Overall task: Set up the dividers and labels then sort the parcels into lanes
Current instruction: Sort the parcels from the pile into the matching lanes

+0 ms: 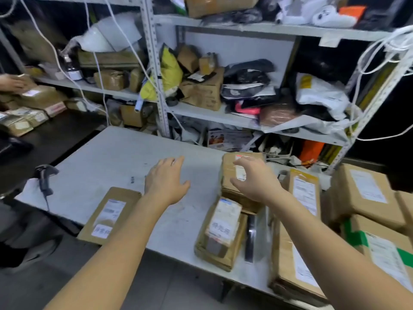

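Several brown cardboard parcels lie on a grey table (116,153). One flat parcel (109,215) with a white label sits at the front left edge. A second labelled parcel (221,231) lies front centre, and a taller box (232,171) stands behind it. My left hand (166,180) hovers open, palm down, over the bare middle of the table. My right hand (254,180) is open with curled fingers just above the taller box, apart from it as far as I can tell. More parcels (304,189) are stacked at the right. No dividers show.
A barcode scanner (44,177) rests at the table's left edge. Metal shelving (156,63) behind holds bags, boxes and hanging white cables. Another person's hand (11,82) touches parcels on a dark table at far left. Large boxes (366,193) stand at the right.
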Demonstrator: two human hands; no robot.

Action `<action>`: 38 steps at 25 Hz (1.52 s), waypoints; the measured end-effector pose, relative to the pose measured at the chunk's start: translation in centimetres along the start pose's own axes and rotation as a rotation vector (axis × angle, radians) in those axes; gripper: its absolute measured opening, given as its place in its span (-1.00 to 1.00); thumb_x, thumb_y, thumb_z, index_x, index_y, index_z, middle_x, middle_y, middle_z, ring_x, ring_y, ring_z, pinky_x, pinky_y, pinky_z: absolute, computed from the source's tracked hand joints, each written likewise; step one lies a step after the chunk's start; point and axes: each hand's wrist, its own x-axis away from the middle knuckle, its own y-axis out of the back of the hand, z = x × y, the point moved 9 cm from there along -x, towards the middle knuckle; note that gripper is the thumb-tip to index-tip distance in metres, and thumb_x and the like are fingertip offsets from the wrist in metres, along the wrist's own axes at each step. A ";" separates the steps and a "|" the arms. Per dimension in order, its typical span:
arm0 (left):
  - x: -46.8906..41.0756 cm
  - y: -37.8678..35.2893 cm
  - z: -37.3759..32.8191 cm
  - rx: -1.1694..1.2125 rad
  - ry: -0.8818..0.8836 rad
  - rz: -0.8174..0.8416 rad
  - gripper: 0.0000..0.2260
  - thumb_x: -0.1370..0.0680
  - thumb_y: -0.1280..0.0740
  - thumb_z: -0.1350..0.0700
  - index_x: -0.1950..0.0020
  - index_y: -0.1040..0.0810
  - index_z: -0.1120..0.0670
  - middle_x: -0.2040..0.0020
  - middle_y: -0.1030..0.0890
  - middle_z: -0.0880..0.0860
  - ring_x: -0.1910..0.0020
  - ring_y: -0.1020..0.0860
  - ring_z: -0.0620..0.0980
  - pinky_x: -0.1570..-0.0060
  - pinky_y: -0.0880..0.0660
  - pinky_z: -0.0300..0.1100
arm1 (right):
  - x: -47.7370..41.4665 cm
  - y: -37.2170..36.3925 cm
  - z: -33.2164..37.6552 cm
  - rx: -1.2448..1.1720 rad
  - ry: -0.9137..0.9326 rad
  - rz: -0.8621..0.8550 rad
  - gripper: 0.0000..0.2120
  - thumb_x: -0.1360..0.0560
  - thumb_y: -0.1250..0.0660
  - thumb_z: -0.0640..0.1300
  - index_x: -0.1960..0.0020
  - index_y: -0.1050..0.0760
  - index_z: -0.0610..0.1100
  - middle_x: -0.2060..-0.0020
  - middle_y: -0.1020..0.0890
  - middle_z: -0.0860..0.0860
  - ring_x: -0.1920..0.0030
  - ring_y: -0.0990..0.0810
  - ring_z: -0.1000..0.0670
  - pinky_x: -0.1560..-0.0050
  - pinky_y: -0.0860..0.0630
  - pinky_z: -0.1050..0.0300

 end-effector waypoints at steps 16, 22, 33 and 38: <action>-10.6 -2.2 21.2 -0.082 0.146 0.070 -0.33 -0.61 -0.28 -0.18 -0.65 -0.11 -0.04 -0.51 -0.37 0.01 -0.47 -0.34 0.05 -0.29 -0.41 -0.03 | -17.6 -12.5 16.0 -0.178 0.147 0.186 -0.45 -0.55 -0.38 0.08 -0.50 -0.39 -0.03 -0.49 -0.43 -0.02 -0.50 -0.32 -0.11 -0.47 -0.33 -0.08; -12.1 -7.3 28.4 -0.072 0.113 0.204 -0.34 -0.62 -0.23 -0.19 -0.65 -0.09 -0.06 -0.54 -0.33 0.00 -0.47 -0.34 0.04 -0.24 -0.46 -0.05 | -19.3 -18.6 18.9 -0.179 0.014 0.253 -0.46 -0.56 -0.36 0.08 -0.50 -0.38 -0.03 -0.48 -0.44 -0.01 -0.49 -0.33 -0.10 -0.44 -0.36 -0.08; -4.9 -19.7 40.8 0.177 0.221 0.594 -0.32 -0.58 -0.12 -0.39 -0.55 -0.27 0.02 -0.28 -0.58 0.05 -0.22 -0.57 0.10 0.01 -0.49 -0.09 | -10.0 -32.7 24.1 -0.522 -0.609 0.327 -0.34 -0.48 -0.46 0.08 -0.52 -0.38 -0.04 -0.39 -0.53 -0.02 -0.36 -0.51 -0.02 -0.22 -0.47 0.14; -1.4 -22.1 39.5 0.403 0.196 0.704 -0.38 -0.50 -0.35 -0.27 -0.49 -0.25 -0.10 -0.17 -0.63 -0.04 -0.12 -0.61 0.06 0.01 -0.53 -0.10 | -5.8 -37.0 26.6 -0.531 -0.694 0.385 -0.53 -0.43 -0.46 0.07 -0.29 -0.58 -0.08 -0.14 -0.67 0.05 -0.14 -0.64 0.03 -0.10 -0.58 0.14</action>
